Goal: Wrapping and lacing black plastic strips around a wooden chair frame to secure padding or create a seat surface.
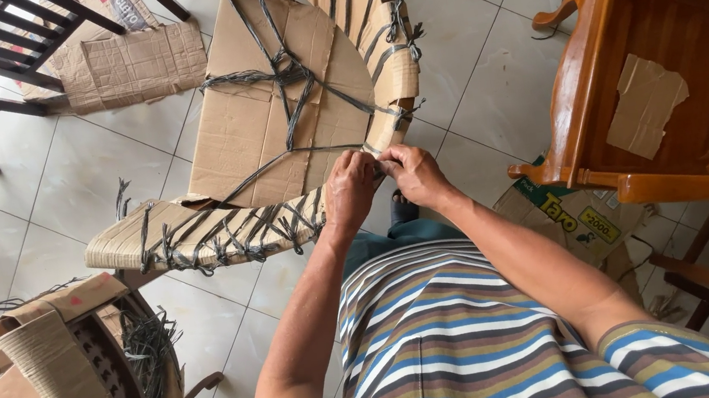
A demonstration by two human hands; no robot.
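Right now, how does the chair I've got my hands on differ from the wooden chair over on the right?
The cardboard-wrapped chair is covered in brown cardboard tied with dark plastic strapping; the bare wooden chair shows its glossy orange-brown wood, with only one loose cardboard scrap on its seat. The wrapped chair has both hands, left hand and right hand, at its rim; the bare chair is untouched. Both stand on the pale tiled floor and have curved frames.
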